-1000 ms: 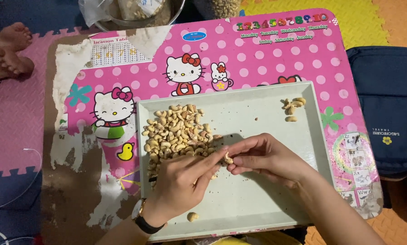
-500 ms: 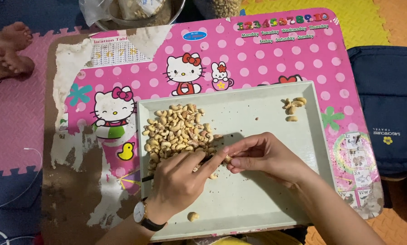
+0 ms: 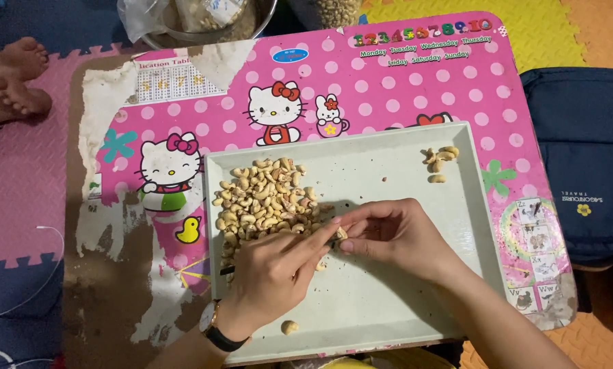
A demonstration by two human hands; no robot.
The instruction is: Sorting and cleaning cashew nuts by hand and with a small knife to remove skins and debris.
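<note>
- A single cashew [image 3: 341,234] is pinched between the fingertips of the right hand [image 3: 395,236] and left hand [image 3: 272,273], near the tray [image 3: 388,301] centre.
- A cashew pile [image 3: 265,198] is heaped by the tray's left edge.
- A few peeled nuts [image 3: 440,158] are seen at its far right corner.

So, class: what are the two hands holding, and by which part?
Both hands pinch one cashew nut at their fingertips over the tray; which part cannot be told.

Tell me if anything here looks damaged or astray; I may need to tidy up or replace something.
The pink table has its printed covering peeled off along the left side, baring brown board. One cashew lies alone near the tray's front edge, apart from the main pile and the small group at the far right corner.
</note>
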